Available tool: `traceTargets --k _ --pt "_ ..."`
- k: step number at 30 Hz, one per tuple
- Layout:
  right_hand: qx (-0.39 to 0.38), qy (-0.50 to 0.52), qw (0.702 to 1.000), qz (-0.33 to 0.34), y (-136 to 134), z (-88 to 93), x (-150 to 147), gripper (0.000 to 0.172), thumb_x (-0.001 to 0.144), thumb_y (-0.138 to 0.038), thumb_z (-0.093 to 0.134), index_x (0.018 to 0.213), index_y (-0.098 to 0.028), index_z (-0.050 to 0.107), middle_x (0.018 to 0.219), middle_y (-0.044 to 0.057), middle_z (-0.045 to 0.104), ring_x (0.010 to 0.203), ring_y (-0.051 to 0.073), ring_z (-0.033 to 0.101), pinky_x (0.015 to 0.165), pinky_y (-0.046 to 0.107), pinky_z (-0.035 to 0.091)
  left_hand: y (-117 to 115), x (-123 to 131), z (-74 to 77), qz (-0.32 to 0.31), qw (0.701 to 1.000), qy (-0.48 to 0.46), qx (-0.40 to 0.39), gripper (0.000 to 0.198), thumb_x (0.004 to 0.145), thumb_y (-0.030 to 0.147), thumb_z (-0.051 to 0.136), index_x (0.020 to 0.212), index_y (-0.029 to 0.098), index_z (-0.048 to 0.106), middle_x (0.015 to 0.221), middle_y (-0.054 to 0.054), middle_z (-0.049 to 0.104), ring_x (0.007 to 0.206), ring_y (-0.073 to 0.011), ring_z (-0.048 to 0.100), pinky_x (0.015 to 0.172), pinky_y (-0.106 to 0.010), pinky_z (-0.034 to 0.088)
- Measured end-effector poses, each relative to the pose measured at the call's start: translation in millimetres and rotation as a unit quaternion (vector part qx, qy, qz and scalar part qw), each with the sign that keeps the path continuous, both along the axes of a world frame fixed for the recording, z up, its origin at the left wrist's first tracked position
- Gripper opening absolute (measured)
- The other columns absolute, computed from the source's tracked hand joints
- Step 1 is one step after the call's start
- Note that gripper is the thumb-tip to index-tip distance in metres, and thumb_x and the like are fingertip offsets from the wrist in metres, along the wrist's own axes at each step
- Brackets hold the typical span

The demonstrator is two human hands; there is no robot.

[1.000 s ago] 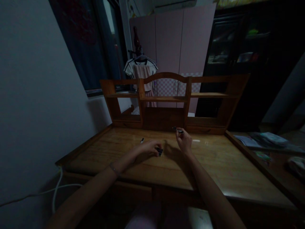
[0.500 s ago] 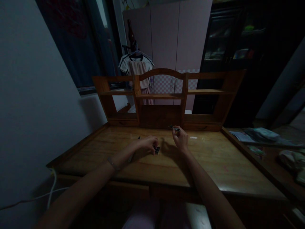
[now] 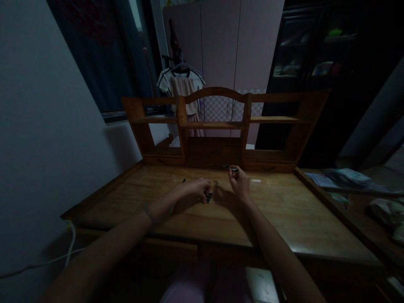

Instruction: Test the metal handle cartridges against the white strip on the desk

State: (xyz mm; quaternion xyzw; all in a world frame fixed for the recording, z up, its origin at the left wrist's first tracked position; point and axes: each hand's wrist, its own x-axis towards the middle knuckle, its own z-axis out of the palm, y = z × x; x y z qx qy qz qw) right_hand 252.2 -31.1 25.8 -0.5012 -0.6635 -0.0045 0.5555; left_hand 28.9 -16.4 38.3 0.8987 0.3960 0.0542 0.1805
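Over the middle of the wooden desk (image 3: 268, 219), my left hand (image 3: 198, 189) is closed, its fingers pinching a small dark piece with light stripes (image 3: 208, 197) low over the desktop. I cannot make out its kind. To the right and a little farther back, my right hand (image 3: 240, 184) is raised off the surface. Between its thumb and fingers is a small slim dark object with a shiny part (image 3: 234, 170); its tip points left. A thin item with a dark end (image 3: 184, 181) lies on the desk, partly hidden behind my left forearm.
A wooden shelf unit (image 3: 214, 125) rises along the desk's back edge. At the left are a wall (image 3: 63, 126) and a white cable (image 3: 72, 244). Papers (image 3: 322, 180) and cloth (image 3: 386, 212) lie on a surface at the right. Clothes (image 3: 181, 86) hang behind the shelf.
The view has shifted very slightly. Both hands stay in nearly the same place, each with the same small object in its fingers.
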Motion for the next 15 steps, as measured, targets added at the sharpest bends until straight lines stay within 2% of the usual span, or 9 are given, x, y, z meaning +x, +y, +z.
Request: traceTargets --k 5,15 --pt "0.0 -0.002 1.0 -0.004 -0.1 -0.2 0.8 0.03 0.091 -0.039 0.042 0.102 -0.019 0.062 0.071 0.003 0.063 0.057 0.014 0.055 0.06 0.025 0.037 -0.8 -1.4 -1.9 -0.013 1.0 -0.016 0.001 0.032 0.047 0.021 0.082 0.073 0.018 0.065 0.082 0.0 0.059 0.079 -0.0171 0.052 0.062 -0.023 0.035" --pt "-0.003 0.002 1.0 -0.011 0.2 -0.2 0.8 0.03 0.09 -0.039 0.042 0.101 -0.019 0.062 0.072 0.003 0.064 0.056 0.014 0.055 0.06 0.025 0.038 1.8 -2.4 -5.2 0.001 0.999 -0.036 -0.007 0.036 0.046 0.023 0.082 0.077 0.018 0.065 0.079 0.001 0.058 0.076 -0.0167 0.053 0.061 -0.023 0.034"
